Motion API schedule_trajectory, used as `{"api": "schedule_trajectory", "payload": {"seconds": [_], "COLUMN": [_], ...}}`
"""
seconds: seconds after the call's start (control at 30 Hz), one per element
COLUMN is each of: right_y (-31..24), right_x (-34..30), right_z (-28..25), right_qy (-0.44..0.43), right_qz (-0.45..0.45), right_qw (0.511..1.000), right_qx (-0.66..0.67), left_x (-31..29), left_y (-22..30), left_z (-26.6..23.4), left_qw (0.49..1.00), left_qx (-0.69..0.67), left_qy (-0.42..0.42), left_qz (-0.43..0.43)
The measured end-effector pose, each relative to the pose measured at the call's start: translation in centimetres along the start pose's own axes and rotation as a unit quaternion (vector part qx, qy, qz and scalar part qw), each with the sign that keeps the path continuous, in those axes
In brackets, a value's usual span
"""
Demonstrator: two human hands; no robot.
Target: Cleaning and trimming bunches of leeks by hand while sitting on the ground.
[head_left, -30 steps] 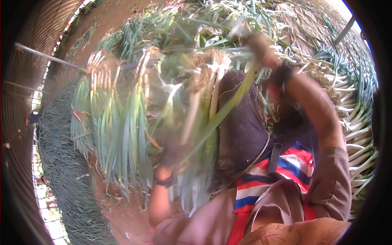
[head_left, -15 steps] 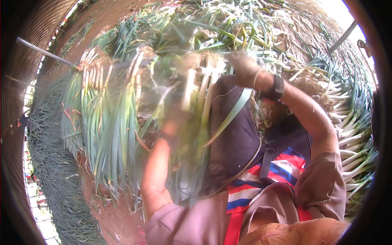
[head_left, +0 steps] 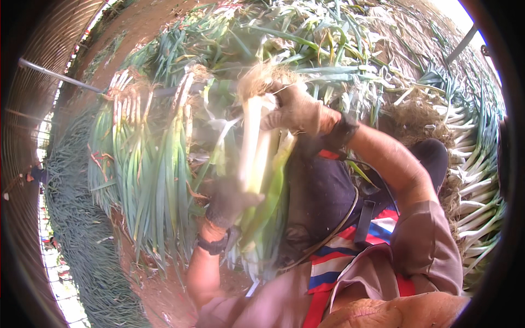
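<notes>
In front of me are several leeks [head_left: 252, 136], their pale shafts side by side and their brown roots pointing away from me. My right hand [head_left: 298, 112], in a light glove, is closed around the shafts just below the roots. Lower down, my left hand [head_left: 232, 199] wears a dark glove and has its fingers round the stalks where white turns green; it is slightly blurred. Green leaves hang from the held leeks toward my body. Left of them, another row of leeks [head_left: 172, 147] rests with roots against a horizontal metal bar [head_left: 60, 76].
A large spread of green leaves [head_left: 76, 229] covers the ground at far left. Cut and peeled leaves [head_left: 306, 38] are heaped beyond the bar. On my right lies a long row of cleaned leeks [head_left: 465, 180] with white shafts. My bent knee [head_left: 429, 158] is near it.
My right hand has moved left and nearer, onto the shafts below the roots. My left hand has shifted down the stalks. The held leeks now lie closer together.
</notes>
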State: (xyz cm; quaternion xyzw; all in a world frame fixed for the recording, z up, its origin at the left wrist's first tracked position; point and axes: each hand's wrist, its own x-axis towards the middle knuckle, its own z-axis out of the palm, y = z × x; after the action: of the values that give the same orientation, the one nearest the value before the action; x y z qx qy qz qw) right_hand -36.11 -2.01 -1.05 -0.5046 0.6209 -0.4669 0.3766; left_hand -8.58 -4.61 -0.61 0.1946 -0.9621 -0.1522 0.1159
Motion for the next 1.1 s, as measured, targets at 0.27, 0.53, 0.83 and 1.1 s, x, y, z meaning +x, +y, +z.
{"api": "schedule_trajectory", "payload": {"seconds": [0.27,0.53,0.83,1.1], "right_y": [-1.7,2.0,3.7,8.7], "right_x": [0.0,10.5,2.9,0.3], "right_z": [-6.3,-20.5,-15.0,-7.4], "right_qy": [-0.123,0.226,0.159,-0.164], "right_qz": [-0.406,-0.003,-0.020,-0.030], "right_qw": [0.755,0.768,0.790,0.770], "right_qx": [-0.499,-0.600,-0.591,-0.615], "left_x": [-8.0,-14.1,-11.1,4.5], "left_y": [3.2,2.7,2.6,-0.1], "left_z": [-0.6,0.3,3.1,6.8], "left_qw": [0.715,0.899,0.809,0.816], "left_qx": [-0.600,-0.079,-0.472,-0.454], "left_qy": [-0.063,-0.215,-0.005,-0.004], "left_qz": [-0.354,-0.374,-0.350,-0.356]}}
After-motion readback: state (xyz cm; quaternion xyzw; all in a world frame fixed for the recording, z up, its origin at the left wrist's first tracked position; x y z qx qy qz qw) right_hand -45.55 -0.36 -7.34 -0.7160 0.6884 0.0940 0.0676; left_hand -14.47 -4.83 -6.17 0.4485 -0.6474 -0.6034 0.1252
